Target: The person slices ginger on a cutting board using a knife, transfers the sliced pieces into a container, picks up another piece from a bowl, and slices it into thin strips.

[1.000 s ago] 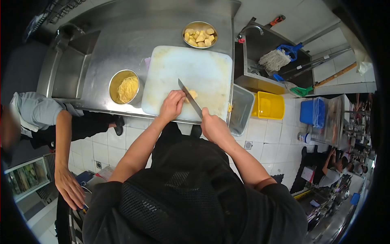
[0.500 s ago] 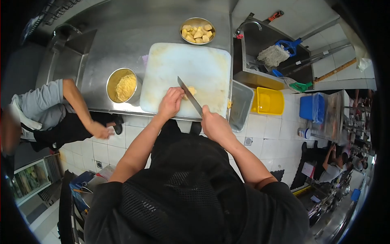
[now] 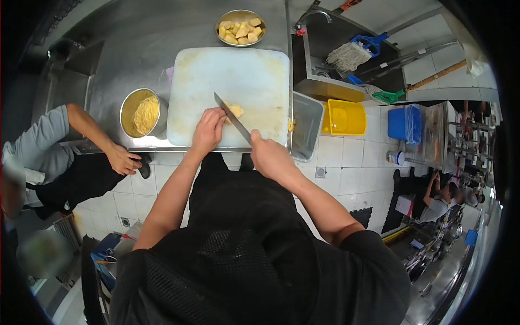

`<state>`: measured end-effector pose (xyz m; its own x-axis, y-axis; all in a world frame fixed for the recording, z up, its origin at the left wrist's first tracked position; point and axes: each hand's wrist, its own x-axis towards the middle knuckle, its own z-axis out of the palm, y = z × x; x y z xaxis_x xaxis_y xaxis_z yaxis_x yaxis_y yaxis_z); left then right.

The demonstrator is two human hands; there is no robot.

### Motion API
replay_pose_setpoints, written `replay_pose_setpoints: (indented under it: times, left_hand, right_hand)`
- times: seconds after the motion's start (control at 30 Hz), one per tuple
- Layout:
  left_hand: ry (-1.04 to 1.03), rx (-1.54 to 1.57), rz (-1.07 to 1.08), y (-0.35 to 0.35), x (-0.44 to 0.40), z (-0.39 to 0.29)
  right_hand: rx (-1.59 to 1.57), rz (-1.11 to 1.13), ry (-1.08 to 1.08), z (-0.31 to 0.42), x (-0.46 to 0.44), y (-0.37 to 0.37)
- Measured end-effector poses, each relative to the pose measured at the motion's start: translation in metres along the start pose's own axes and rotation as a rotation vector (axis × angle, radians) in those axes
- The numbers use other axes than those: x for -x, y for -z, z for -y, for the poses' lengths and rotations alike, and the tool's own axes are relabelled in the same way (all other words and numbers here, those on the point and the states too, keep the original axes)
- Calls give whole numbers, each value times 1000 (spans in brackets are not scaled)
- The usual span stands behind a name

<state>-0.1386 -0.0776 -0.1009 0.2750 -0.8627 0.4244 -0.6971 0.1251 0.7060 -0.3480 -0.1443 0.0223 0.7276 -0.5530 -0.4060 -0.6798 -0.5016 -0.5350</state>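
My right hand [image 3: 272, 156] grips the handle of a kitchen knife [image 3: 233, 116], its blade slanting up and left over a white cutting board [image 3: 227, 70]. My left hand [image 3: 209, 130] rests on the board with its fingers curled together. Its fingertips press a pale yellow piece of food [image 3: 227, 120], perhaps ginger, partly hidden by fingers and blade. Cut slices [image 3: 236, 110] of the same colour lie on the blade's far side. Left of the board, a round steel pot [image 3: 125, 115] holds fine yellow shreds [image 3: 145, 115]. Beyond it, a steel bowl [image 3: 262, 38] contains several peeled chunks [image 3: 242, 31].
A grey bin [image 3: 307, 127] with yellow scraps near its rim adjoins the board's right side, then a yellow tub [image 3: 346, 117]. Mops [image 3: 349, 56] stand in the sink [image 3: 311, 65] at upper right. At left, a co-worker's hand [image 3: 123, 158] is close to the counter edge.
My view has shifted, so the board and counter appear further left and higher. Both hands keep their hold at the same spot on the board. The co-worker's blurred hand has become still.
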Motion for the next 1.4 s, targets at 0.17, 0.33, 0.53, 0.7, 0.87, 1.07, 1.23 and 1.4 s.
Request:
replay_pose_setpoints:
  times: [0.17,0.33,0.53,0.7,0.87,1.07,1.23,1.4]
  left_hand:
    - [-6,-3,1,0,-1,0]
    - [-11,-17,21,0,3,4]
    - [-38,-46,37,0,3,5]
    - [-80,-67,92,3,3,6]
    - [-80,-74,82,3,3,7]
    - [-47,-64,80,7,3,2]
    - [-42,-43,98,5,1,10]
    - [-23,-41,99,5,3,6]
  right_hand:
    - [14,20,-15,-8,-5,-21]
    - [-1,-87,-2,-10,-51,-49]
    - [10,-35,-43,-2,-51,-40]
    - [9,-42,-48,-2,-51,-40]
    - [11,-38,-50,-2,-51,-41]
    - [3,13,-66,2,-30,-20]
    - [25,18,-79,1,-19,-16]
    - [34,-3,-28,1,-22,-21]
